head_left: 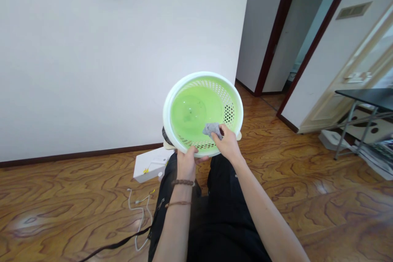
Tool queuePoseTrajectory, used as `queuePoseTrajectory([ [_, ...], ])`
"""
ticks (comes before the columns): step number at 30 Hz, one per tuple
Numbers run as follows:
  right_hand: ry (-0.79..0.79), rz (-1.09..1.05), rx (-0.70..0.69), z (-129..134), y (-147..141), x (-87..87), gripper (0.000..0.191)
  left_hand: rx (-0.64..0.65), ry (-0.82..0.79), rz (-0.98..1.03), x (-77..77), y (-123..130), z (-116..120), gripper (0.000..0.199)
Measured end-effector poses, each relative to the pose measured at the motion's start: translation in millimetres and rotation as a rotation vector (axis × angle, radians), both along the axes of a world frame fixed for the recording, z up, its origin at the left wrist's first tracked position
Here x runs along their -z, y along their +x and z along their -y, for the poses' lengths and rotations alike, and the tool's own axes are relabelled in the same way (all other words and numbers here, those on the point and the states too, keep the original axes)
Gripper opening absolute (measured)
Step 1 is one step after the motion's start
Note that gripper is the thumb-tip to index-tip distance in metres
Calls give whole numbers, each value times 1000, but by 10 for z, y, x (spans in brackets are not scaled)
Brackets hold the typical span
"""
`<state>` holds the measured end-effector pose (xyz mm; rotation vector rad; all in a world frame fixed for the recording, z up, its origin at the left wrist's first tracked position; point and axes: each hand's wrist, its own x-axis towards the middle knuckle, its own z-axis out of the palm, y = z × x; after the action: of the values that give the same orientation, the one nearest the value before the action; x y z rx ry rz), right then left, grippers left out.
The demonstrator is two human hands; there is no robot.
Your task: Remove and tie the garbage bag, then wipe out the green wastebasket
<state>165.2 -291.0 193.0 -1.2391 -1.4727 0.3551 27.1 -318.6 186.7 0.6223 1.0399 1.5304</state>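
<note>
A round green basin [196,108] with a white rim and perforated sides is tilted toward me above my lap. My left hand [186,161] grips its near rim, thumb over the edge and fingers underneath. In my right hand [227,143] a crumpled grey cloth [212,129] is pinched between thumb and fingers, over the basin's near right inside. Small dark specks show on the basin's bottom. Whether the cloth touches the wall I cannot tell.
A white box [150,166] stands on the wooden floor left of my legs, with a white cable [141,213] in front. A white wall [123,49] rises ahead. At the right are a doorway, a dark folding table [368,97] and a white container [333,139].
</note>
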Motion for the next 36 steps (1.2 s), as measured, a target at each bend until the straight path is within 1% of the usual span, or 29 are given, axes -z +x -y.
queuePoseTrajectory([
  [2, 43, 2, -19, 105, 32, -46, 22, -4, 5, 0, -8, -37, 111, 50],
  [4, 124, 50, 6, 218, 88, -108, 33, -14, 22, 1, 1, -80, 218, 51],
  [6, 163, 215, 8, 331, 156, -157, 34, -29, 31, 5, 18, -126, 313, 52],
  [8, 147, 435, -26, 434, 207, -158, 30, -41, 33, 6, 35, -173, 390, 51],
  [10, 112, 598, -88, 524, 211, -92, 28, -49, 42, 10, 50, -221, 446, 51],
  [11, 99, 641, -122, 563, 190, -39, 28, -56, 47, 13, 57, -246, 465, 51],
  [14, 87, 653, -235, 657, 45, 137, 33, -82, 62, 5, 78, -314, 485, 53],
  [17, 94, 627, -334, 691, -123, 223, 33, -82, 60, -40, 98, -363, 448, 51],
  [19, 103, 660, -376, 655, -163, 211, 32, -77, 44, -54, 107, -376, 398, 49],
  [21, 109, 735, -369, 570, -115, 169, 31, -84, 30, -42, 116, -370, 333, 48],
  [25, 100, 840, -206, 366, 92, 106, 31, -116, 48, -3, 167, -309, 177, 53],
  [26, 100, 839, -192, 332, 123, 107, 31, -122, 51, 0, 188, -289, 134, 54],
  [27, 102, 830, -209, 308, 136, 115, 32, -126, 51, 0, 212, -271, 91, 54],
  [31, 95, 749, -376, 232, 66, 196, 34, -108, 45, -3, 290, -218, -101, 51],
  [33, 64, 681, -358, 132, 28, 250, 33, -93, 26, 2, 303, -195, -212, 52],
  [36, 20, 565, -223, -109, 5, 341, 31, -82, -3, 14, 316, -137, -386, 56],
])
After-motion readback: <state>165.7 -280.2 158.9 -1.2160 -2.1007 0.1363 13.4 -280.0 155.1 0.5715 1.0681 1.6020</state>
